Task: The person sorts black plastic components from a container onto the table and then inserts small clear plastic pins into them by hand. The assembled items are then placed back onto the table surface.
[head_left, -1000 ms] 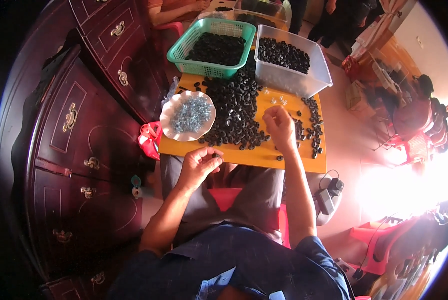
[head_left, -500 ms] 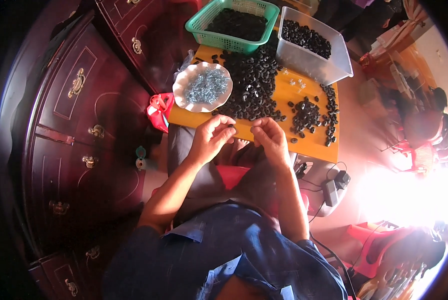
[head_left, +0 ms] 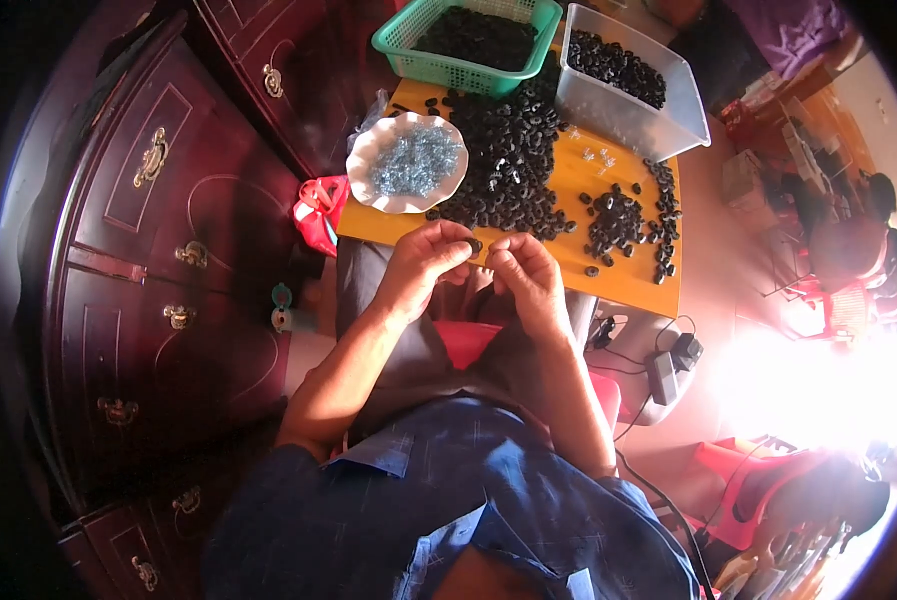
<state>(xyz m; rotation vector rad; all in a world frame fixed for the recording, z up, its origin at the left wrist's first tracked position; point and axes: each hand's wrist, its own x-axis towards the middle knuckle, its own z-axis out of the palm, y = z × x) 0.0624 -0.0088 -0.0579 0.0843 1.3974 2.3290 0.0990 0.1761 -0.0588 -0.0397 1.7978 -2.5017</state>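
Left hand [head_left: 428, 268] has one black piece [head_left: 475, 246] pinched between thumb and finger, at the near edge of the desk [head_left: 633, 290]. Right hand [head_left: 530, 280] is just beside it, thumb and finger drawn together; can't tell if anything small is in there. Hands close, small gap between fingertips.

Progress: one piece in hand, handling looks unfinished. Plenty loose: big black pile [head_left: 503, 175] from desk centre to near edge, plus a smaller cluster [head_left: 613, 225] by the right edge. Scalloped plate [head_left: 365, 185] at the near-left corner is well stocked with clear bits [head_left: 413, 160]; a few strays lie below the clear bin [head_left: 633, 125]. Bin and green basket [head_left: 443, 75], toward the far edge, both carry lots of black pieces. Can't tell finished from unfinished.
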